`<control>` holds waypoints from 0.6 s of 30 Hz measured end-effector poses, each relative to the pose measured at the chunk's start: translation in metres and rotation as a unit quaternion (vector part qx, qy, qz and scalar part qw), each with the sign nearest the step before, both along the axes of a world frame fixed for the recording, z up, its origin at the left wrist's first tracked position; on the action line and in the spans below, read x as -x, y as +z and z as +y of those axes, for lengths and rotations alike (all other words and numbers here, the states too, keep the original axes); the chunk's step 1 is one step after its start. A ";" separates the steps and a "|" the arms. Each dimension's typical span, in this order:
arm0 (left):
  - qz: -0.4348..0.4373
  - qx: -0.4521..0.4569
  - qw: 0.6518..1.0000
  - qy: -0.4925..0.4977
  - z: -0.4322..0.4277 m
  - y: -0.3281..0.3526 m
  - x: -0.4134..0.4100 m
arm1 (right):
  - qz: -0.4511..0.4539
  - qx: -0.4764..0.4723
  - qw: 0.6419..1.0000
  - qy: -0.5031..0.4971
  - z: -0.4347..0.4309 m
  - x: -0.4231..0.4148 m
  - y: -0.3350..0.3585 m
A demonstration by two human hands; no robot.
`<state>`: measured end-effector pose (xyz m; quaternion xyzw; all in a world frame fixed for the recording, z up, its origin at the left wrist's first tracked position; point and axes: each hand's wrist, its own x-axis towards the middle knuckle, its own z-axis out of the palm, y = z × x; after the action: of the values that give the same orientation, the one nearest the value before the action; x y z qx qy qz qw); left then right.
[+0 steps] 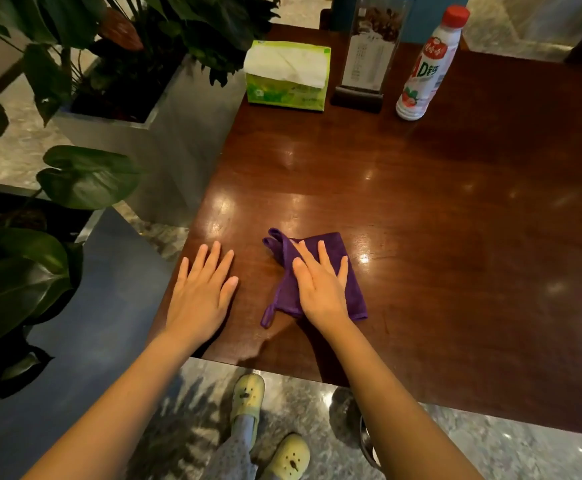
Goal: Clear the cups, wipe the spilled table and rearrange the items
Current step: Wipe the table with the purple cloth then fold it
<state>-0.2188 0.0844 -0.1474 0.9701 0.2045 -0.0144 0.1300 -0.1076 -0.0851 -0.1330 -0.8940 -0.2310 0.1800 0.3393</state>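
Right hand [320, 284] presses flat, fingers spread, on the purple cloth [331, 271]; left hand [202, 285] lies flat on the table [455, 220].

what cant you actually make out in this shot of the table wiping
All in the head view:
- Table under the purple cloth: covered by the cloth and the right hand, so any remaining spill there is hidden.
- Menu stand: print too small and blurred; its top is cut off by the frame edge.
- Tissue pack: label text too small.
- Left hand: lies flat, hiding the wood beneath.
- Cups: none in view.
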 end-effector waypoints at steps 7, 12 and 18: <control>0.004 -0.030 1.000 0.001 -0.002 -0.001 0.007 | -0.155 0.220 0.952 0.143 -0.001 0.007 -0.009; 0.014 -0.050 0.999 -0.004 -0.008 -0.002 0.015 | -0.210 0.234 0.930 0.193 0.007 -0.004 -0.013; 0.022 -0.057 0.998 -0.002 -0.007 -0.004 0.017 | -0.248 0.179 0.927 0.219 0.001 0.039 -0.014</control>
<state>-0.2354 0.0772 -0.1515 0.9759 0.2055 -0.0247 0.0698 -0.1471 -0.0839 -0.1466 -0.8833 -0.4612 0.0606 0.0575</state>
